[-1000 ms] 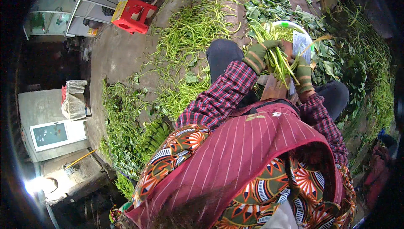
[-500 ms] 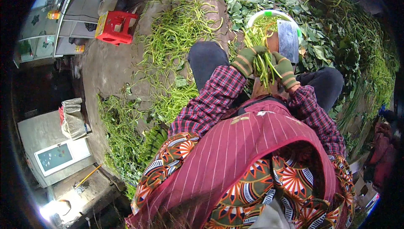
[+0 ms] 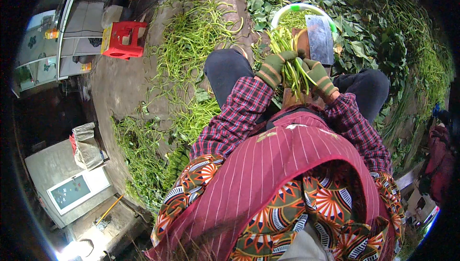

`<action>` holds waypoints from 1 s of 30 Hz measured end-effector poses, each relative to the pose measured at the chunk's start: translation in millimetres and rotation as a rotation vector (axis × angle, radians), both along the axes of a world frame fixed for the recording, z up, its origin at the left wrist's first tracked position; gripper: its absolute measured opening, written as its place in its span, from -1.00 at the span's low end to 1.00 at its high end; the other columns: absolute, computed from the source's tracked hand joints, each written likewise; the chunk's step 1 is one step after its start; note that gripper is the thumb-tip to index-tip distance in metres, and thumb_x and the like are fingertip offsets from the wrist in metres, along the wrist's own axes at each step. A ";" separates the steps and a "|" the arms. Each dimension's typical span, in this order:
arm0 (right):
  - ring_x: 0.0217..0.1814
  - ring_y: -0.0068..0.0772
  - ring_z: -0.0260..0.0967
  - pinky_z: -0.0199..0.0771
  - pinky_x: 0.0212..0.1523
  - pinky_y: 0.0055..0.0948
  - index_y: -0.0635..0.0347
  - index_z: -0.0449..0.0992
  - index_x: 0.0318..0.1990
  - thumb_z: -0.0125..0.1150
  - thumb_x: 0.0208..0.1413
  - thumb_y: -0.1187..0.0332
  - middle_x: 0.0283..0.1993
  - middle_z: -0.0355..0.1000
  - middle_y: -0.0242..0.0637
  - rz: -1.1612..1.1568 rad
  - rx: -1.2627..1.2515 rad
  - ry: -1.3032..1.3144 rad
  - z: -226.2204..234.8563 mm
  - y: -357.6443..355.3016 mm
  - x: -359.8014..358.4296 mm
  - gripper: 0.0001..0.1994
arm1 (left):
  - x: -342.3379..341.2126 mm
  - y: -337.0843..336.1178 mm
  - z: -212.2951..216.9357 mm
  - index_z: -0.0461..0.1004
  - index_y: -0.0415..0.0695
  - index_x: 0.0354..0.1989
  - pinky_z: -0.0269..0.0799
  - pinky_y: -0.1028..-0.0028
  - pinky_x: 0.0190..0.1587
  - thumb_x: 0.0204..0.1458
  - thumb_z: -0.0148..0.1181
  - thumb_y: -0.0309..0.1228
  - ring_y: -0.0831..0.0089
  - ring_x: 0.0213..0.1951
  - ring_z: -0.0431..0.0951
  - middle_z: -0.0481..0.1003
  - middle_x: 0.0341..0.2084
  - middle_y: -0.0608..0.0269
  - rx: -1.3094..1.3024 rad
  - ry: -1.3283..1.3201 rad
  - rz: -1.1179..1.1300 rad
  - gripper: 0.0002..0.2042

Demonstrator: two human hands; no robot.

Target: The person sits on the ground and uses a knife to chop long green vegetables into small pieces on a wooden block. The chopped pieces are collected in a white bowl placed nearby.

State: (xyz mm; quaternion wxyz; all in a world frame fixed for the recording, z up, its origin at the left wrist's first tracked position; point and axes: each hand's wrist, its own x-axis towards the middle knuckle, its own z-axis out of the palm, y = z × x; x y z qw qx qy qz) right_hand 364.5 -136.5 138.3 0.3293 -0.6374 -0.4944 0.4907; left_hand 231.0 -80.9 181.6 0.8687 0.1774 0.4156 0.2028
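**Both hands on one green bundle**

A loose bundle of long, slim, light-green stems [image 3: 293,75] lies between the person's knees, over a long brown wooden board [image 3: 303,40]. The left hand [image 3: 275,68], in an olive-green glove with pale stripes, closes round it from nine o'clock. The right hand [image 3: 319,76], gloved alike, curls in at three o'clock and touches the lower stems; its fingertips are partly hidden, so I cannot tell whether it pinches them.

To even the bundle well, the left fist should hold firmly without crushing, while the right fingers comb strays parallel and level the ends. Both hands should mind the grey rectangular metal blade [image 3: 319,38] at one o'clock, just beyond the right hand.

The bundle's long axis runs from eleven to five o'clock: its far end points toward the round basin with a white-and-green rim [image 3: 309,8], its near end fans toward the person's lap. Which end is the root end, I cannot tell.
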 end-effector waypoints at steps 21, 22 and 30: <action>-0.41 -0.56 0.29 0.30 -0.42 -0.60 0.31 0.35 -0.26 0.12 -0.23 0.47 -0.37 0.37 -0.34 -0.390 -0.105 0.702 18.2 11.3 -4.7 -0.72 | 32.6 -17.5 -46.8 0.38 -0.11 -0.45 0.30 0.42 -0.40 -0.24 -0.03 -0.34 0.27 -0.43 0.41 0.41 -0.55 0.14 1.326 0.979 -1.140 -0.83; -0.42 -0.56 0.29 0.31 -0.43 -0.60 0.32 0.35 -0.27 0.13 -0.23 0.48 -0.39 0.37 -0.34 -0.444 -0.115 0.710 6.4 11.2 -6.0 -0.73 | 34.6 -18.8 -48.4 0.40 -0.11 -0.47 0.30 0.41 -0.40 -0.23 -0.05 -0.33 0.25 -0.43 0.41 0.41 -0.56 0.13 1.364 1.011 -1.230 -0.83; -0.42 -0.58 0.28 0.29 -0.45 -0.60 0.31 0.34 -0.25 0.14 -0.22 0.46 -0.36 0.36 -0.34 -0.517 -0.117 0.723 11.4 5.5 -12.6 -0.71 | 11.6 -39.1 -97.6 0.36 -0.14 -0.33 0.26 0.43 -0.22 -0.24 -0.02 -0.34 0.36 -0.31 0.39 0.42 -0.42 0.20 1.017 0.611 -0.713 -0.74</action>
